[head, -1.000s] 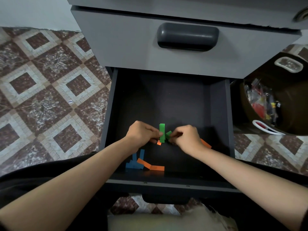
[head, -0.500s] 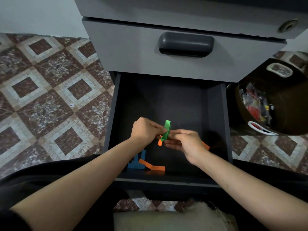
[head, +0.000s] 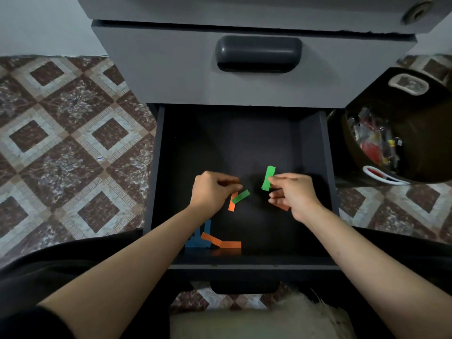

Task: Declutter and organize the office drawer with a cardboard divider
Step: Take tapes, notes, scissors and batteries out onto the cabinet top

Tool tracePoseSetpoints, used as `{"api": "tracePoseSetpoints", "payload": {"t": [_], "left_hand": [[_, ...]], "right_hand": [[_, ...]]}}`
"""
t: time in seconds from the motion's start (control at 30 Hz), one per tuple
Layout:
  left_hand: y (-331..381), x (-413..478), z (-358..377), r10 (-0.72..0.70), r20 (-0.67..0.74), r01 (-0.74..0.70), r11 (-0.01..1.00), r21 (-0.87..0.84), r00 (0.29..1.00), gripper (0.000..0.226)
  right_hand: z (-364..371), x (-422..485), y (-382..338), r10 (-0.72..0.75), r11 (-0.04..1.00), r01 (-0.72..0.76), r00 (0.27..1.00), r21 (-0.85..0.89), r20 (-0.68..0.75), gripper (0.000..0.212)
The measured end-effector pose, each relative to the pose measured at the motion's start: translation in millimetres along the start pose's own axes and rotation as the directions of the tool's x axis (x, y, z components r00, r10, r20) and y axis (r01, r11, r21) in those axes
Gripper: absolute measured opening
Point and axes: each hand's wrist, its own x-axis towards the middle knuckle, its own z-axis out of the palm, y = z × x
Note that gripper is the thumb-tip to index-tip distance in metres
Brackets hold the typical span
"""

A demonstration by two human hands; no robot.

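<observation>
Reaching into the open drawer (head: 315,167), both hands sit over its dark bottom, somewhat nearer the front wall than the back.

Right hand (head: 294,194): thumb and forefinger pinch a green strip (head: 268,178) of paper by its right edge and hold it on end. The remaining fingers curl loosely below.

Left hand (head: 211,192): the fingers are curled, with the fingertips at the far end of an orange strip (head: 232,204). Whether they grip it cannot be told. A second green strip (head: 241,196) lies slantwise across that orange strip, just right of the left fingertips.

The two hands are apart, with bare drawer bottom between them. A further orange piece (head: 282,207) shows partly beneath the right hand.

Near the front wall, left of centre, lie blue strips (head: 197,241). Touching them on the right are two orange strips (head: 221,242), set end to end.

Above the open drawer, an upper drawer (head: 171,69) is closed and carries a dark handle (head: 258,53). A brown basket (head: 428,133) of mixed small items stands at the right on the patterned tile floor (head: 61,143).
</observation>
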Motion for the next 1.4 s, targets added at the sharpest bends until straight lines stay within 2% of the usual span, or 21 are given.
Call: {"api": "tracePoseSetpoints", "payload": {"t": [0.23,0.43,0.53,0.63,0.77,1.03,1.27,1.4], "left_hand": [[-15,-1,16,0.026,0.076,-0.044,0.969,0.245,0.997,0.034],[-20,7,27,0.011,0.060,-0.029,0.950,0.311,0.998,0.034],[-22,7,27,0.038,0.046,-0.052,0.931,0.361,0.998,0.029],[-23,6,28,0.092,0.047,-0.103,0.888,0.449,0.995,0.018],[-19,6,30,0.073,0.068,-0.098,0.851,0.516,0.995,0.015],[-16,0,30,0.079,0.089,-0.116,0.802,0.586,0.993,0.026],[-15,2,33,0.063,0.096,-0.106,0.824,0.557,0.993,0.016],[-16,2,30,0.085,0.147,-0.152,0.825,0.544,0.986,0.013]], "right_hand": [[-1,17,2,0.076,0.996,-0.075,0.997,0.054,-0.022,0.005],[2,21,1,0.098,0.992,-0.098,0.995,0.082,-0.004,0.015],[5,21,1,0.114,0.989,-0.114,0.993,0.093,0.003,0.005],[5,22,2,0.109,0.989,-0.110,0.994,0.101,0.012,0.006],[5,20,2,0.102,0.992,-0.103,0.995,0.076,0.018,0.008],[8,18,2,0.079,0.996,-0.080,0.996,0.030,0.037,0.007],[9,18,1,0.071,0.997,-0.072,0.996,0.016,0.055,0.009],[8,18,0,0.068,0.997,-0.070,0.995,0.015,0.069,0.010]]}}
